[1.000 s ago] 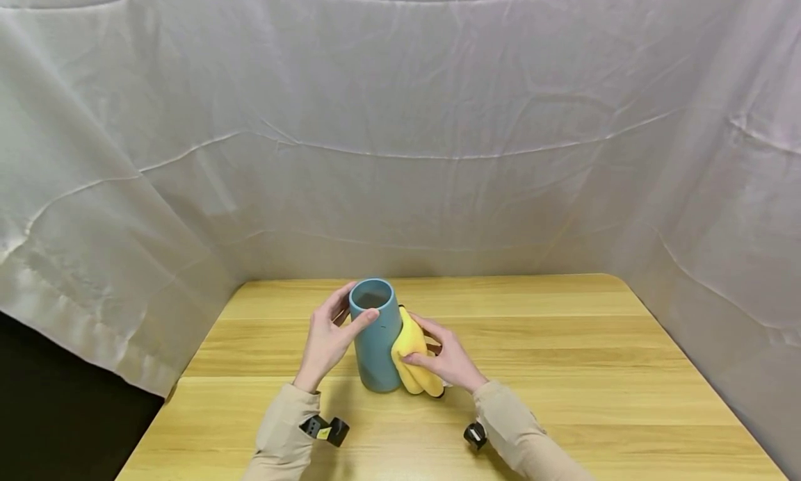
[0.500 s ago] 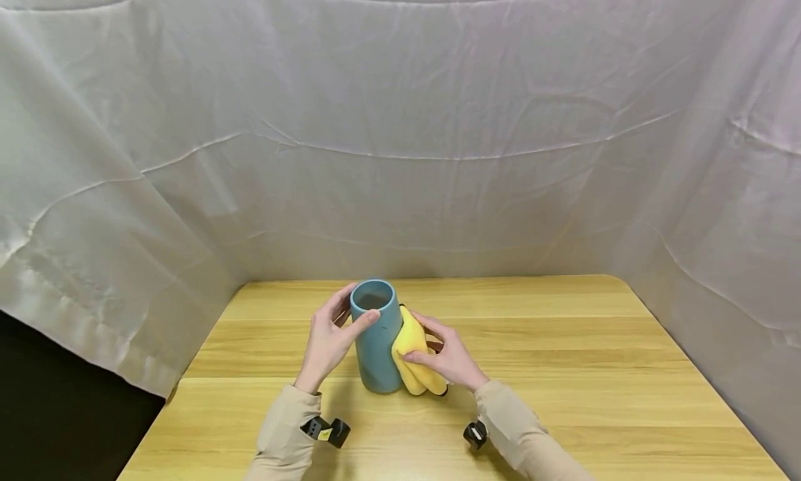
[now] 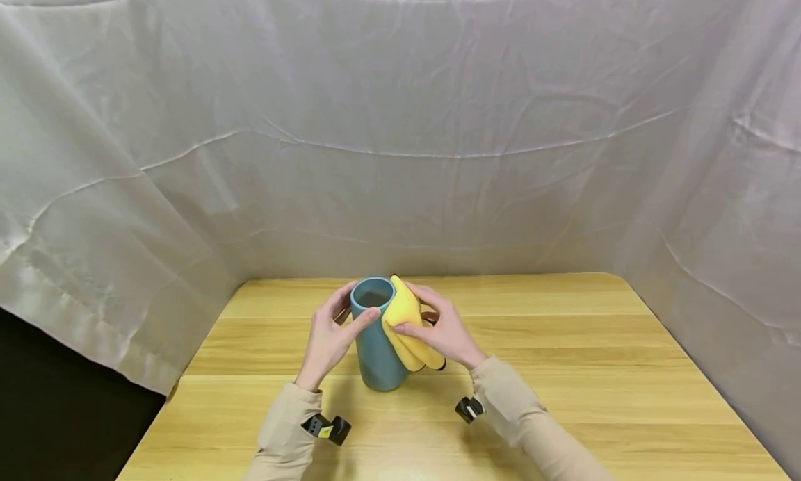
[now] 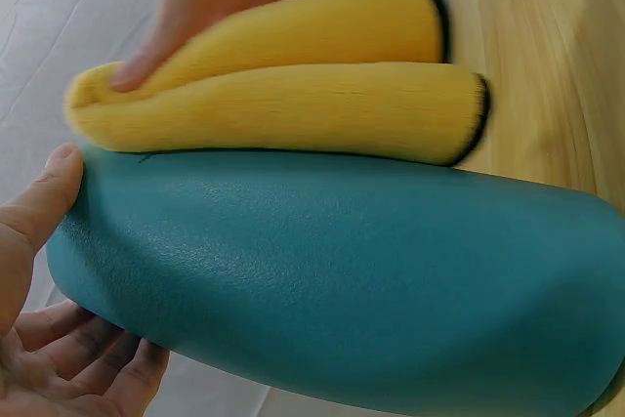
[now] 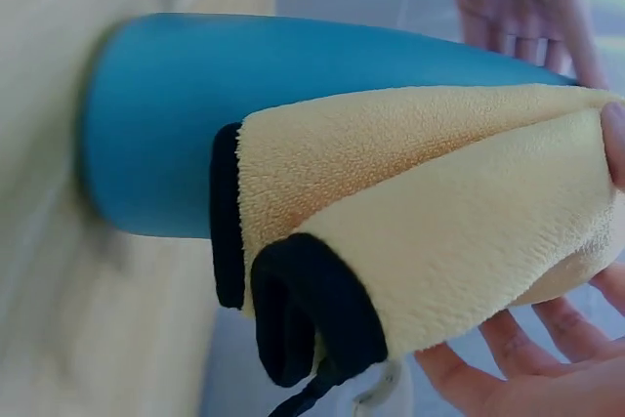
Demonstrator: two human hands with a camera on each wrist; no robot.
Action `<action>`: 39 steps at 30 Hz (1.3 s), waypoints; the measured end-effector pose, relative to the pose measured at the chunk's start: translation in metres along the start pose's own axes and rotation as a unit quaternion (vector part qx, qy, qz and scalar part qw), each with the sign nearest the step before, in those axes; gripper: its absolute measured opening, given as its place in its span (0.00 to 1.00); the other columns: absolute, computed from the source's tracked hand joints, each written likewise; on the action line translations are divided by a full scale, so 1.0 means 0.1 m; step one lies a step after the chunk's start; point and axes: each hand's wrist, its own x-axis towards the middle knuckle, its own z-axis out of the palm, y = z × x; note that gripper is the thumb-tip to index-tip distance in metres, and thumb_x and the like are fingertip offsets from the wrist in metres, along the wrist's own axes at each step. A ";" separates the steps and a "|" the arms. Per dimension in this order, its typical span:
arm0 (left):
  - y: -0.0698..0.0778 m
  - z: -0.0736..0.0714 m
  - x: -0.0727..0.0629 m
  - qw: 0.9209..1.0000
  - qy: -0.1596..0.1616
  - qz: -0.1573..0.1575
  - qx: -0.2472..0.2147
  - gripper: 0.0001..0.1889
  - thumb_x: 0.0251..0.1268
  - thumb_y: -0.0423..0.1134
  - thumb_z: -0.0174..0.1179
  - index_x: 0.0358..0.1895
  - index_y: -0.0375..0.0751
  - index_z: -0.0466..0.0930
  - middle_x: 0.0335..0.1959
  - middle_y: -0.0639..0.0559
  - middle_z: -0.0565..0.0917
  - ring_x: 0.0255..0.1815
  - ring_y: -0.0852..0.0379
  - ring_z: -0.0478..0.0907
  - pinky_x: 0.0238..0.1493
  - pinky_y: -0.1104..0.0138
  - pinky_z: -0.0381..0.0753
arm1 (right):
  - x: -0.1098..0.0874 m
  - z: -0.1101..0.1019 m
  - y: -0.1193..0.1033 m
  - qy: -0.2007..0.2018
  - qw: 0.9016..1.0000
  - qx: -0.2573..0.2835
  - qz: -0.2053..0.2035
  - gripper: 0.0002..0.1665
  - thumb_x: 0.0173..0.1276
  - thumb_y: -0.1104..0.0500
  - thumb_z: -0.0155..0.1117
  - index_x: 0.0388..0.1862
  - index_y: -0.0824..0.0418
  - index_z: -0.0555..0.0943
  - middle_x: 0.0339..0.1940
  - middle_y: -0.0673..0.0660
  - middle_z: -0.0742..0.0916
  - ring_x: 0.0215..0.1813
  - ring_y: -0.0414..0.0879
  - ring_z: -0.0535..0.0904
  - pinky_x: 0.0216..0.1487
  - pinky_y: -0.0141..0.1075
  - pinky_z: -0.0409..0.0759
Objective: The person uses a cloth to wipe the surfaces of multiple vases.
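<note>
A tall blue vase (image 3: 377, 356), narrower at its open top, stands upright on the wooden table. My left hand (image 3: 328, 343) grips it near the rim, the thumb in front and the other fingers behind. A folded yellow cloth (image 3: 407, 315) with black edging lies against the vase's upper right side. My right hand (image 3: 446, 329) holds this cloth between thumb and fingers and presses it to the wall. In the left wrist view two cloth folds (image 4: 293, 109) lie along the vase (image 4: 342, 271). The right wrist view shows the cloth's loose end (image 5: 322, 290) hanging beside the vase (image 5: 156, 124).
Wood-grain table (image 3: 594, 397) extends around the vase, widest on the right. Pale grey curtain (image 3: 438, 119) encloses the back and both sides. A black area (image 3: 62, 397) shows at lower left. Black wrist devices (image 3: 328, 431) sit on both beige sleeves.
My right hand has moved the cloth up the vase's right side, from about mid-height to the rim. The left hand and the vase stay in place.
</note>
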 end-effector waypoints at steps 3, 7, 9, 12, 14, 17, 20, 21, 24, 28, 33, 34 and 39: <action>-0.01 0.00 0.00 1.000 -0.001 0.004 -0.002 0.31 0.60 0.36 0.72 0.67 0.38 0.74 0.63 0.39 0.82 0.68 0.41 0.77 0.70 0.48 0.72 | 0.07 -0.02 -0.10 0.002 1.000 -0.014 -0.015 0.42 0.59 0.61 0.77 0.73 0.49 0.73 0.67 0.55 0.81 0.59 0.51 0.78 0.54 0.48 0.82; -0.02 0.00 0.00 1.000 -0.002 0.006 -0.006 0.31 0.60 0.36 0.72 0.67 0.38 0.74 0.63 0.38 0.81 0.68 0.40 0.77 0.71 0.48 0.71 | 0.10 -0.04 -0.17 0.001 0.999 -0.027 -0.017 0.43 0.58 0.60 0.78 0.73 0.49 0.73 0.67 0.54 0.81 0.59 0.50 0.78 0.55 0.48 0.83; -0.02 0.00 -0.01 1.000 -0.003 0.007 -0.006 0.31 0.60 0.36 0.72 0.67 0.38 0.74 0.63 0.38 0.81 0.68 0.40 0.76 0.71 0.48 0.71 | 0.09 -0.05 -0.18 0.000 0.999 -0.029 -0.014 0.43 0.59 0.60 0.78 0.73 0.49 0.73 0.67 0.54 0.81 0.59 0.50 0.78 0.55 0.48 0.83; -0.01 0.00 -0.01 1.000 -0.002 0.006 -0.005 0.31 0.60 0.35 0.72 0.67 0.38 0.74 0.63 0.38 0.81 0.68 0.41 0.76 0.70 0.48 0.72 | 0.08 -0.05 -0.16 -0.003 1.000 -0.022 -0.007 0.42 0.60 0.61 0.77 0.74 0.49 0.72 0.67 0.55 0.81 0.60 0.51 0.78 0.57 0.49 0.83; -0.01 0.00 -0.01 1.000 -0.001 0.004 -0.004 0.31 0.60 0.36 0.72 0.67 0.38 0.74 0.63 0.39 0.81 0.68 0.41 0.76 0.70 0.48 0.72 | 0.06 -0.04 -0.13 -0.005 1.000 -0.014 -0.007 0.42 0.60 0.61 0.76 0.74 0.50 0.72 0.67 0.56 0.81 0.60 0.51 0.78 0.58 0.51 0.83; 0.00 0.01 -0.01 1.000 0.004 -0.001 -0.001 0.32 0.59 0.36 0.73 0.68 0.39 0.74 0.62 0.39 0.82 0.68 0.42 0.77 0.70 0.49 0.72 | 0.02 -0.03 -0.04 -0.008 1.000 -0.002 -0.005 0.42 0.60 0.61 0.76 0.74 0.50 0.72 0.67 0.57 0.81 0.60 0.52 0.79 0.58 0.52 0.83; 0.00 0.02 -0.01 1.000 0.008 -0.004 0.000 0.32 0.59 0.37 0.73 0.67 0.39 0.75 0.62 0.40 0.83 0.67 0.42 0.78 0.70 0.49 0.73 | -0.05 -0.01 0.07 -0.011 1.000 0.009 0.006 0.42 0.60 0.61 0.76 0.74 0.51 0.72 0.67 0.58 0.81 0.62 0.53 0.78 0.60 0.52 0.83; 0.00 0.02 0.00 1.000 0.009 -0.005 -0.001 0.32 0.59 0.37 0.73 0.67 0.39 0.75 0.62 0.40 0.83 0.67 0.42 0.78 0.70 0.49 0.73 | -0.07 0.00 0.11 -0.012 1.000 0.012 0.013 0.42 0.60 0.60 0.76 0.74 0.51 0.72 0.67 0.58 0.81 0.62 0.53 0.78 0.60 0.53 0.82; 0.00 0.02 0.00 1.000 0.009 -0.004 -0.003 0.32 0.59 0.37 0.73 0.67 0.39 0.75 0.62 0.40 0.83 0.67 0.42 0.78 0.70 0.49 0.72 | -0.15 0.02 0.22 -0.015 0.999 0.024 0.032 0.42 0.60 0.60 0.76 0.74 0.51 0.72 0.69 0.58 0.80 0.65 0.55 0.77 0.63 0.54 0.80; 0.00 0.02 -0.01 1.000 0.007 -0.005 -0.005 0.32 0.59 0.37 0.73 0.68 0.39 0.74 0.62 0.40 0.82 0.67 0.42 0.78 0.71 0.48 0.72 | -0.24 0.06 0.37 -0.020 0.998 0.030 0.045 0.42 0.60 0.60 0.76 0.74 0.53 0.72 0.70 0.59 0.79 0.66 0.57 0.77 0.64 0.55 0.80; 0.00 0.02 -0.01 1.000 0.004 -0.010 -0.006 0.32 0.60 0.37 0.72 0.68 0.39 0.74 0.63 0.39 0.82 0.67 0.42 0.77 0.71 0.48 0.71 | -0.32 0.09 0.53 -0.021 0.998 0.032 0.052 0.42 0.61 0.60 0.76 0.74 0.54 0.71 0.70 0.60 0.79 0.66 0.57 0.77 0.63 0.55 0.80; 0.00 0.02 -0.01 1.000 0.004 -0.012 -0.007 0.32 0.60 0.37 0.73 0.68 0.39 0.74 0.63 0.39 0.82 0.68 0.42 0.77 0.71 0.48 0.71 | -0.33 0.10 0.55 -0.020 0.998 0.034 0.054 0.42 0.61 0.60 0.76 0.74 0.54 0.71 0.70 0.59 0.79 0.66 0.57 0.77 0.63 0.55 0.80; 0.00 0.02 -0.01 1.000 0.002 -0.010 -0.008 0.32 0.60 0.37 0.72 0.68 0.39 0.74 0.63 0.39 0.81 0.68 0.41 0.77 0.71 0.48 0.71 | -0.34 0.11 0.60 -0.019 0.998 0.043 0.049 0.42 0.61 0.60 0.75 0.74 0.51 0.71 0.71 0.57 0.79 0.67 0.57 0.77 0.64 0.57 0.79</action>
